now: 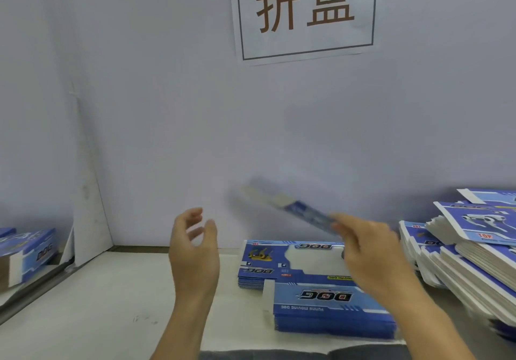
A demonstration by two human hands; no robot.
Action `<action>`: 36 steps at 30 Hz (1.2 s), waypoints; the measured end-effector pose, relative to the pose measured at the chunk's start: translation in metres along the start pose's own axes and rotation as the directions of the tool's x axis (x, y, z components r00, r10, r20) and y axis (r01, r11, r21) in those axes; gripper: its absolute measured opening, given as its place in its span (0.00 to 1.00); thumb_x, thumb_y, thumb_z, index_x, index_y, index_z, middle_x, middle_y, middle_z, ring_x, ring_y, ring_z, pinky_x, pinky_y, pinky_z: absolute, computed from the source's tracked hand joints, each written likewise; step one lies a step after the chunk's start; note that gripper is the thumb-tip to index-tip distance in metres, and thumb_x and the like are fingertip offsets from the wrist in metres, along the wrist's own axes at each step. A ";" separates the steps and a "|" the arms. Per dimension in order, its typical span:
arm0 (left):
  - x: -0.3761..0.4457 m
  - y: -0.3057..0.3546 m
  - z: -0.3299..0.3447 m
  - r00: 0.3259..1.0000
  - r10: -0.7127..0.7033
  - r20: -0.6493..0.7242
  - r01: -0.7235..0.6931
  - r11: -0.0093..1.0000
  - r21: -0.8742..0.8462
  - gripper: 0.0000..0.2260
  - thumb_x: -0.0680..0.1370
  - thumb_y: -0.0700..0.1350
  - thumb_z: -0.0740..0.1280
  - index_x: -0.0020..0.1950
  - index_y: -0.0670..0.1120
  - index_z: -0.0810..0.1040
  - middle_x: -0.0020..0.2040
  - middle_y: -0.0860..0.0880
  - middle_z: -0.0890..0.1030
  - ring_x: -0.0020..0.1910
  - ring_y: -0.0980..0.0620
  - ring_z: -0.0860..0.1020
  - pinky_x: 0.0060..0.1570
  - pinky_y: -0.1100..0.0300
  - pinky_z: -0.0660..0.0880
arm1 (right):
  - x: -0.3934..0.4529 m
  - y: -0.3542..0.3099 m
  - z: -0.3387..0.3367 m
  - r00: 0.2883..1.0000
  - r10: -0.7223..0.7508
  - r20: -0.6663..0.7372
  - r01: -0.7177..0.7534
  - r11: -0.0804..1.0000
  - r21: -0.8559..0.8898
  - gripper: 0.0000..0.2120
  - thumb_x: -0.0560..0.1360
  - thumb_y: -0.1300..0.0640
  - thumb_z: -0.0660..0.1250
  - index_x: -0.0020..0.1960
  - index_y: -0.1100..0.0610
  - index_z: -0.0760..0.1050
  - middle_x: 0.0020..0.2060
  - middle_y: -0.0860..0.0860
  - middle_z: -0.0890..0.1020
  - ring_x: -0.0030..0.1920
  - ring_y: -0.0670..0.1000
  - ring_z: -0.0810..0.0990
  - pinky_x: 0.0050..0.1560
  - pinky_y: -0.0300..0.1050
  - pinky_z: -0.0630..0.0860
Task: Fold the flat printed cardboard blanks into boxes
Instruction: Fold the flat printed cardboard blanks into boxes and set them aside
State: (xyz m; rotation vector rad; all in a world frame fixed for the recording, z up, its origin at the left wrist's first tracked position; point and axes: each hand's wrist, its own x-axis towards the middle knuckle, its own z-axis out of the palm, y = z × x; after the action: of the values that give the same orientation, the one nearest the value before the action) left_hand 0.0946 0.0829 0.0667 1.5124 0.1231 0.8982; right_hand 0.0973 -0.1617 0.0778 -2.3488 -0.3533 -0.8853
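A blank (290,210) is pinched at its near end by the right hand (368,250), thumb + fingers curled round the edge. It's held up in the air above the surface (92,298), tilted, far end pointing up-left toward the wall (167,108). It's badly motion-blurred, so not much detail can be made out, just blue print w/ a pale flap at the far tip.

The left hand (192,248) is raised beside it, apart from the blank, nothing held: fingers loosely curved, thumb spread, palm turned toward the right hand.

Below the hands, two stacks (321,290) of flat blue blanks are laid on the surface, near one overlapping the far one. A bigger leaning pile (469,250) is seen at the right edge. Some folded boxes (25,253) are parked far left. A sign (304,10) is stuck on the wall up top.
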 end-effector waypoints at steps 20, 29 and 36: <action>-0.021 0.064 0.021 0.955 0.142 0.259 -0.120 0.988 -0.099 0.50 0.51 0.65 0.76 0.70 0.54 0.64 0.60 0.54 0.76 0.58 0.57 0.78 0.47 0.65 0.81 | 0.004 -0.061 -0.009 0.999 0.026 -0.020 -0.008 0.785 0.619 0.44 0.68 0.41 0.68 0.79 0.45 0.53 0.66 0.43 0.74 0.63 0.41 0.76 0.56 0.37 0.80; -0.030 0.068 0.022 0.921 0.246 0.301 -0.193 0.962 -0.195 0.29 0.65 0.55 0.77 0.64 0.50 0.77 0.54 0.54 0.85 0.53 0.52 0.85 0.47 0.51 0.84 | -0.001 -0.070 -0.004 0.987 -0.063 0.145 -0.069 0.656 0.752 0.39 0.70 0.45 0.69 0.78 0.41 0.58 0.61 0.39 0.80 0.58 0.41 0.81 0.47 0.38 0.82; -0.036 0.077 0.020 0.815 0.278 0.508 -0.209 0.959 -0.189 0.28 0.68 0.58 0.79 0.66 0.55 0.77 0.56 0.59 0.85 0.55 0.58 0.83 0.53 0.60 0.81 | 0.001 -0.062 -0.033 0.980 -0.059 -0.188 0.180 0.653 0.735 0.35 0.73 0.39 0.67 0.76 0.34 0.55 0.57 0.16 0.69 0.60 0.21 0.68 0.51 0.19 0.69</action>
State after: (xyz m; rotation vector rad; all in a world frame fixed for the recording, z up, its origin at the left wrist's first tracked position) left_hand 0.0483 0.0322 0.1209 1.6271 -0.5391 0.6374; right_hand 0.0545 -0.1331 0.1253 -1.4823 -0.6749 -0.7639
